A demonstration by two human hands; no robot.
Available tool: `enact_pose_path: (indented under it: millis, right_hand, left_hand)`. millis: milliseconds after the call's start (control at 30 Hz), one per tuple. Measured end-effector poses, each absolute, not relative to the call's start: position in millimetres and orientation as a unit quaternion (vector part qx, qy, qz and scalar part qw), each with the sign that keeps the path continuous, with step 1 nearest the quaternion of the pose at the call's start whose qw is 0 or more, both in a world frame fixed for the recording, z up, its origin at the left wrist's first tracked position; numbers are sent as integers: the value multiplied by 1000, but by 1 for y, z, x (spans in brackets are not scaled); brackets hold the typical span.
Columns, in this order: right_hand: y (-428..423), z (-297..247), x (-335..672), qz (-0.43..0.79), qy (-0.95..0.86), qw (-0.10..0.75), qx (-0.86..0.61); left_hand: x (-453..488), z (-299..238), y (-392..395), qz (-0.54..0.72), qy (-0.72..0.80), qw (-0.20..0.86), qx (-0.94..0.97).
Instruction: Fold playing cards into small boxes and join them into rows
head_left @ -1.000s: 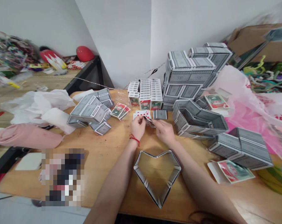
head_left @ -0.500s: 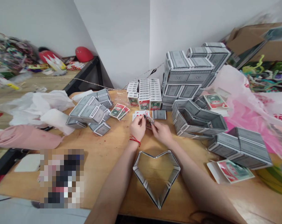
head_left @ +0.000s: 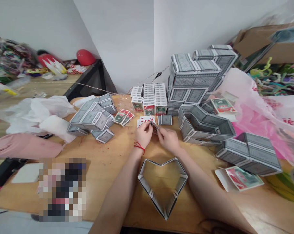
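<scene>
My left hand (head_left: 144, 134), with a red cord round the wrist, pinches one side of a playing card (head_left: 155, 127). On the card's other side the fingers of my right hand (head_left: 168, 138) are closed. The card is seen nearly edge-on, so I cannot tell whether it is a single one. Just beyond my left hand lie face-up cards (head_left: 141, 121), partly covered by it. A face-down grey card pile (head_left: 165, 120) rests beyond my right hand. Between my forearms stands a heart-shaped frame of joined cards (head_left: 147, 191) on the wooden table (head_left: 108, 175).
Rows of card boxes (head_left: 149, 97) stand at the back, beside a tall stack of card-built blocks (head_left: 183, 78). More folded-card shapes lie left (head_left: 88, 113) and right (head_left: 251, 152). An opened card box (head_left: 244, 178) lies at the right. Plastic bags (head_left: 37, 110) sit at the left.
The card between my hands has turned from showing its face to nearly edge-on. Both hands stay in about the same place; the whole view has shifted slightly.
</scene>
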State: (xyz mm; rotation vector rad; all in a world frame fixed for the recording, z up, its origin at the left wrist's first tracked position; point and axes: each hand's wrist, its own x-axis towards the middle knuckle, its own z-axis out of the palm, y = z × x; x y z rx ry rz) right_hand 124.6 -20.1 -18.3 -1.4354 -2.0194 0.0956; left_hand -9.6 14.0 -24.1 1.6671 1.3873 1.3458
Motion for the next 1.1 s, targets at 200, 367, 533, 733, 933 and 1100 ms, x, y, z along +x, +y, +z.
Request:
enact_pose_path:
  millis: [200, 367, 533, 733, 933, 1100]
  right_hand:
    - [-18, -24, 122, 99, -748, 341, -561]
    - [-12, -27, 129, 132, -685, 374, -611]
    - [-13, -24, 132, 110, -702, 347, -612]
    - [-18, -20, 122, 68, -765, 295, -569]
    - [-16, -19, 125, 105, -691, 327, -635]
    - [-14, -18, 131, 110, -661, 350, -654]
  left_hand:
    - [-5, -21, 8, 490, 530, 200, 663]
    - [-3, -24, 10, 470, 509, 196, 694]
    - [-5, -25, 11, 448, 531, 187, 694]
    - [-6, -23, 10, 431, 551, 128, 703]
    - [0, -22, 9, 445, 545, 165, 691]
    - [1, -24, 8, 424, 530, 217, 702]
